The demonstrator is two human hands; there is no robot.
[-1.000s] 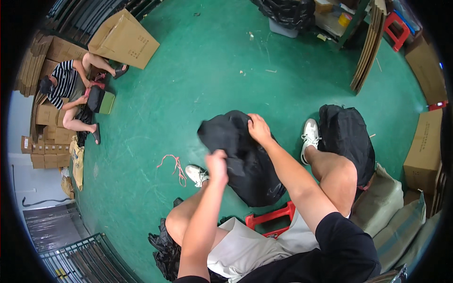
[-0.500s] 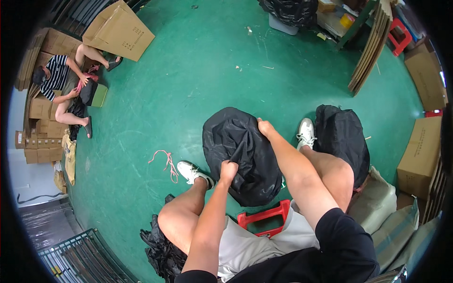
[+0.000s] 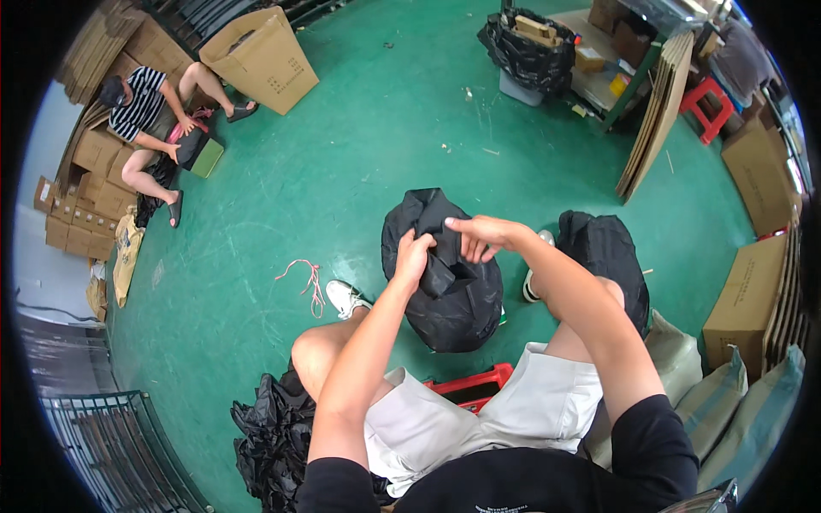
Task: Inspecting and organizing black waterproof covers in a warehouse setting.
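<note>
A rounded black bag [image 3: 457,316] of thin fabric stands on the green floor between my feet, its top bunched into folds. My left hand [image 3: 415,259] is closed on the gathered fabric at the bag's upper left. At the upper right, my right hand [image 3: 486,235] is held over the bag with thumb out and fingers apart and partly curled, nothing visible in it. A second full black bag [image 3: 603,256] sits beside my right leg. Pink string [image 3: 310,282] lies loose on the floor to the left of my left shoe.
I sit over a red stool [image 3: 479,385]. Crumpled black bags [image 3: 269,436] lie by my left leg, pale sacks [image 3: 723,393] by my right. Cardboard boxes [image 3: 748,299] and flat cardboard [image 3: 658,115] line the right. Another person [image 3: 150,107] sits far left beside an open carton [image 3: 265,64].
The bag's top has been drawn up and inward. My right hand has let go of its right edge and moved over the top. My left hand has moved slightly farther up, still gripping fabric.
</note>
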